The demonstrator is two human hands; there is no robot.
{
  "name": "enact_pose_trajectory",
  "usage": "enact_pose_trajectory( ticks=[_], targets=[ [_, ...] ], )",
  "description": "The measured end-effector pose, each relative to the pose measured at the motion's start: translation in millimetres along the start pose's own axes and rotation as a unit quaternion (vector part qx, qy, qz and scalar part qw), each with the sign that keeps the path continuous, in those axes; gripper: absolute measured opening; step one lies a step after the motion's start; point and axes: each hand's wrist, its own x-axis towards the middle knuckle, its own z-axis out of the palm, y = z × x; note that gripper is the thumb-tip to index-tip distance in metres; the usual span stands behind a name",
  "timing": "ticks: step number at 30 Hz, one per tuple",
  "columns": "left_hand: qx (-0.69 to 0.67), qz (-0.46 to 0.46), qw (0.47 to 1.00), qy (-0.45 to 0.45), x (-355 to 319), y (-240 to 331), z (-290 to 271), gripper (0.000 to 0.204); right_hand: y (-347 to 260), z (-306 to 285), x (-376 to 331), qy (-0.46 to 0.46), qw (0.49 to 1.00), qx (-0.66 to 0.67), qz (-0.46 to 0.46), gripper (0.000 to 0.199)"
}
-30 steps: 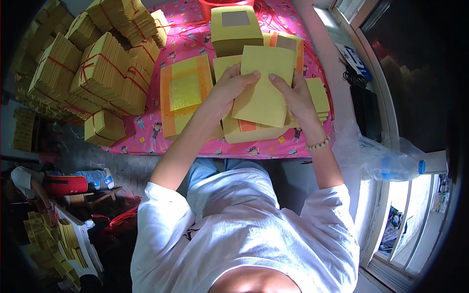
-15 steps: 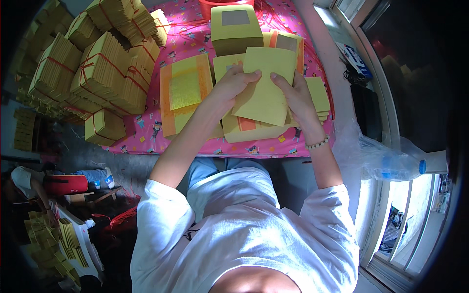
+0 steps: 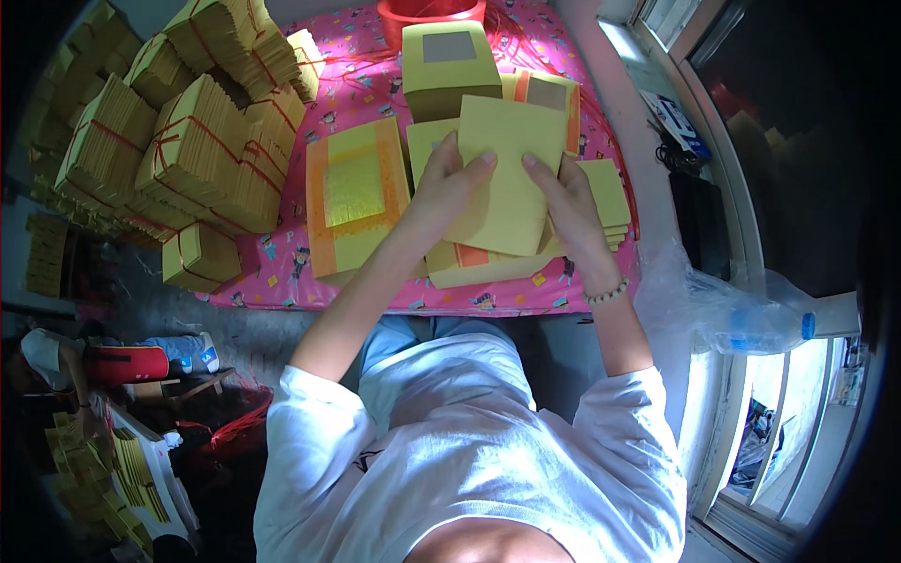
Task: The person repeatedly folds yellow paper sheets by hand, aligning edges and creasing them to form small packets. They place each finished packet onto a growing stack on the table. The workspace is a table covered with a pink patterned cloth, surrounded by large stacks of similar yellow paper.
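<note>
A rectangle of plain yellow paper (image 3: 509, 178) is held up by its two sides, slightly tilted. My left hand (image 3: 450, 186) grips its left edge with the thumb on top, and my right hand (image 3: 574, 202) pinches the right edge the same way. How many sheets it holds, I cannot tell. Beneath it lies a yellow paper stack (image 3: 488, 273) with an orange band, mostly covered. Left of my hands is a paper stack with a gold square (image 3: 357, 188) and orange bands. Behind stands a tall yellow stack with a grey square (image 3: 447, 83).
Bundles of yellow paper tied with red string (image 3: 192, 141) pile up on the left. Smaller yellow stacks (image 3: 605, 192) lie at the right edge of the pink patterned tabletop (image 3: 282, 249). A red basin (image 3: 399, 23) stands at the back. Another person (image 3: 56, 361) works at lower left.
The yellow paper has turned slightly between my hands, and my left thumb has shifted a little lower. Both hands keep hold of its sides. The whole view has moved slightly.
</note>
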Motion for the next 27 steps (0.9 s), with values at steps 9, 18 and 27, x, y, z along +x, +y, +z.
enact_pose_trajectory(
  ticks=[9, 18, 27],
  targets=[
    [-0.022, 0.071, 0.997, -0.002, -27.2, 9.5, 7.2, 0.035, -16.2, 1.1, -15.7, 0.02, 0.998, 0.026, -0.056, 0.028],
    [-0.016, 0.073, 0.997, -0.007, -41.9, 19.8, 15.2, 0.037, -18.4, -4.6, -22.0, 0.069, 0.992, 0.017, -0.106, 0.015],
    [-0.038, 0.045, 0.998, -0.01, -44.5, 26.3, 12.9, 0.037, -23.4, -5.9, -42.4, 0.001, 0.998, -0.049, -0.046, 0.016]
  ],
)
